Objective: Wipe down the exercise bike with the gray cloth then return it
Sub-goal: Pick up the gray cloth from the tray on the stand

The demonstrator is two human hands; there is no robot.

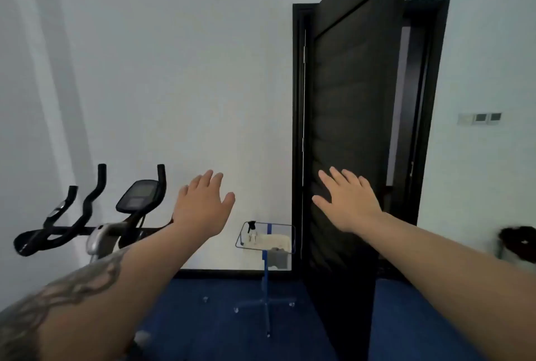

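The exercise bike point(95, 224) stands at the lower left, with black handlebars and a small console; my left forearm hides its lower part. Both my arms are stretched forward in the air. My left hand point(203, 204) is flat with fingers straight, to the right of the console and touching nothing. My right hand point(348, 201) is flat too, fingers spread, in front of the dark door. A small glass stand point(268, 227) between my hands carries a pale cloth point(275, 241) and a spray bottle point(251, 230). A gray cloth point(277, 257) hangs below its top.
A dark door point(348, 99) stands open into the room at centre right, with a doorway behind it. The white wall is straight ahead, blue carpet point(232, 317) below. A dark object point(519, 241) sits at the right edge. The stand rests on a wheeled base.
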